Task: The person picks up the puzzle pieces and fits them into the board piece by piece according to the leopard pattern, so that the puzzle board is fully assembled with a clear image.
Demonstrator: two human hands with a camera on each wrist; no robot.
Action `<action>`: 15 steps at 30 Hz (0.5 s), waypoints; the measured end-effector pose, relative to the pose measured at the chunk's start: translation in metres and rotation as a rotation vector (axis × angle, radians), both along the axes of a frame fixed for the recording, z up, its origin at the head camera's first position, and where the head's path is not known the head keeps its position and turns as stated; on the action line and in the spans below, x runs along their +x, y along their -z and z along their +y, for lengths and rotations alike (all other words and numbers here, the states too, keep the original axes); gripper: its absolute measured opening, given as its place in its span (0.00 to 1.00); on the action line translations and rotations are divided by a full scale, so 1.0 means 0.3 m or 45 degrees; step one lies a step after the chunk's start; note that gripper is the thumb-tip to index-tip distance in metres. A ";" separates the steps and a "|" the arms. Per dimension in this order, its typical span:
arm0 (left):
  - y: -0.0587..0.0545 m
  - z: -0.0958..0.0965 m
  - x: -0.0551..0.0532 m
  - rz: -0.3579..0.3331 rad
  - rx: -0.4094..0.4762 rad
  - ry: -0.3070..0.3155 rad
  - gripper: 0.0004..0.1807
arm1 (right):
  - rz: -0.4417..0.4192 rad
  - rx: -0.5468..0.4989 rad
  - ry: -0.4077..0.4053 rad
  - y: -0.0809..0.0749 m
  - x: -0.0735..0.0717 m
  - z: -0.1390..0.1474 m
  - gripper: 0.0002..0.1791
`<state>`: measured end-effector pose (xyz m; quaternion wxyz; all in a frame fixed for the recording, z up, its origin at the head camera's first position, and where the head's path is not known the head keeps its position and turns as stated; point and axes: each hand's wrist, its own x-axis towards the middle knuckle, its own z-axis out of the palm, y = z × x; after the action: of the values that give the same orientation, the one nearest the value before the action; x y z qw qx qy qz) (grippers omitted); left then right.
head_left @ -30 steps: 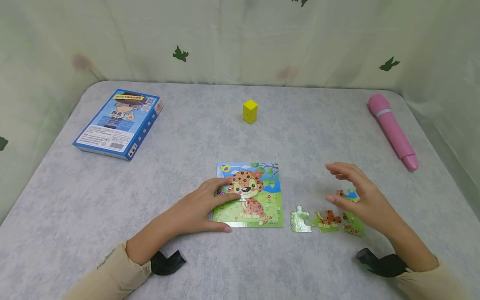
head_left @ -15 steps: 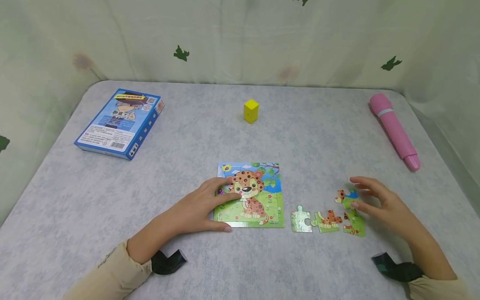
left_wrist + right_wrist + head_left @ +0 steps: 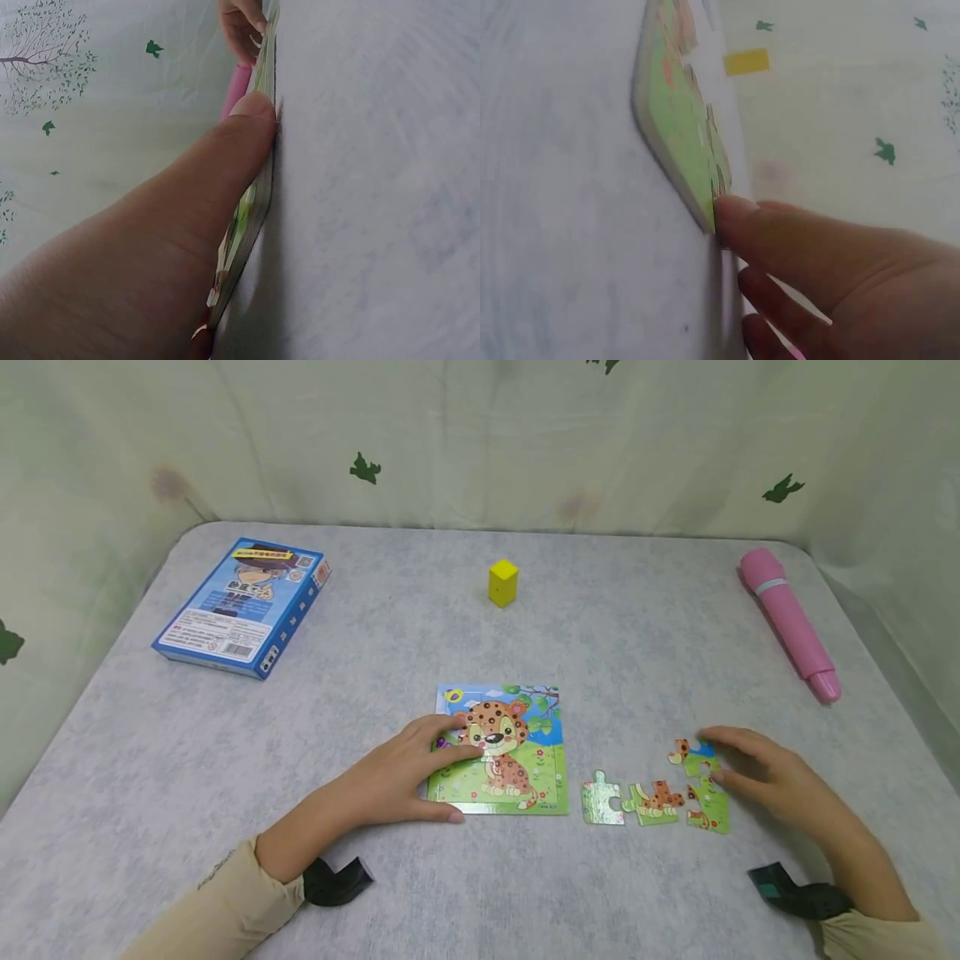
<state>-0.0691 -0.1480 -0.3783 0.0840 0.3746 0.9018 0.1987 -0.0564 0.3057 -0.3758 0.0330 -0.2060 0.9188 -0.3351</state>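
My left hand (image 3: 386, 777) rests on the left side of a square leopard jigsaw puzzle (image 3: 525, 777), its thumb (image 3: 255, 105) along the near edge and its fingers spread over the picture. To the right of it lie several loose puzzle pieces. One at the left (image 3: 602, 802) is green and shiny. Beside it sits a piece with spotted leopard legs (image 3: 660, 803), and a green corner piece (image 3: 712, 814) follows. Just above the corner piece is a blue-and-green puzzle piece (image 3: 692, 755). My right hand (image 3: 787, 789) pinches this one at its right side between thumb and forefinger.
A blue printed box (image 3: 240, 606) lies at the back left. A yellow block (image 3: 503, 583) stands at the back middle. Along the right side lies a pink microphone-shaped toy (image 3: 791, 622). A pale curtain (image 3: 465, 443) hangs behind the table.
My right hand has moved right and lowered from above the pieces, and now grips the blue-and-green puzzle piece, which sits close against the corner piece. The left hand stays on the puzzle.
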 end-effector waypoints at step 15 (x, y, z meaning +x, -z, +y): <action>-0.003 0.001 0.001 -0.009 0.001 -0.003 0.41 | 0.184 0.011 0.087 -0.048 0.005 -0.110 0.29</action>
<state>-0.0687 -0.1477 -0.3773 0.0867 0.3727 0.9018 0.2006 -0.0548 0.2727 -0.3616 -0.0438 -0.1978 0.9268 -0.3163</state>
